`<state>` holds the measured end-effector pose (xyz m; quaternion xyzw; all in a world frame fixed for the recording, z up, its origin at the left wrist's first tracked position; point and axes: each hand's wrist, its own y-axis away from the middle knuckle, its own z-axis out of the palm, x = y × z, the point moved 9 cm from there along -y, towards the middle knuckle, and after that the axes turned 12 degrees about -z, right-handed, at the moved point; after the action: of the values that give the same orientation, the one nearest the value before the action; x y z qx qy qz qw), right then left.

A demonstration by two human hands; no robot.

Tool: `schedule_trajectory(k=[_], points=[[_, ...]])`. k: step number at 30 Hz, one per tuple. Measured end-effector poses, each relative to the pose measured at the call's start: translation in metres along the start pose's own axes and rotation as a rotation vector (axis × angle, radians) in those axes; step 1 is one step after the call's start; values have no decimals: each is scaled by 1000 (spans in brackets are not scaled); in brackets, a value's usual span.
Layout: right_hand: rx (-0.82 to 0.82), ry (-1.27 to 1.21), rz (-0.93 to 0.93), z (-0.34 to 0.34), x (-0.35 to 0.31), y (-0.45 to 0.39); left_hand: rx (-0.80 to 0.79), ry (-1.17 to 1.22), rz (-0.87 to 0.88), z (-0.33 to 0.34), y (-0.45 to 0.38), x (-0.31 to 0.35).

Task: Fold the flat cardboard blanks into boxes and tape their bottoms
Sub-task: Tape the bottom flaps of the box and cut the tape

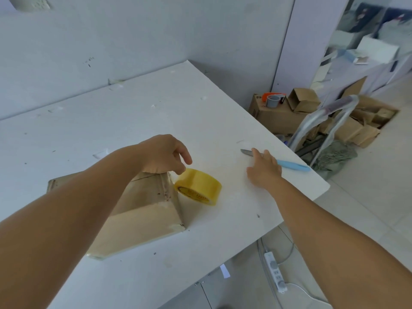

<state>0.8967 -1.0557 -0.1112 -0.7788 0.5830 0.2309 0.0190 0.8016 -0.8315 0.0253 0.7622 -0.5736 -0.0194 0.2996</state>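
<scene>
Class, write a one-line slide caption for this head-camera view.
Left hand touches the tape roll beside a folded cardboard box; right hand reaches over a blue-handled knife.
</scene>
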Motion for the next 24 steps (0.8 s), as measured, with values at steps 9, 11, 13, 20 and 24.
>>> schedule_trajectory(k=[9, 11, 13, 20, 24], points=[[259, 292, -93, -21, 12, 6, -38, -88, -24, 3, -1, 5], [260, 345, -139, -21, 9, 8, -35, -97, -35, 3, -2, 7], [258, 373, -164, -22, 7, 9, -18, -86, -56, 1, -2, 4], [273, -211, -193, -21, -41, 25, 45, -21, -125, -7, 5, -20], [78, -939, -176, -2, -106, 52, 60, 6, -130, -10, 14, -31]])
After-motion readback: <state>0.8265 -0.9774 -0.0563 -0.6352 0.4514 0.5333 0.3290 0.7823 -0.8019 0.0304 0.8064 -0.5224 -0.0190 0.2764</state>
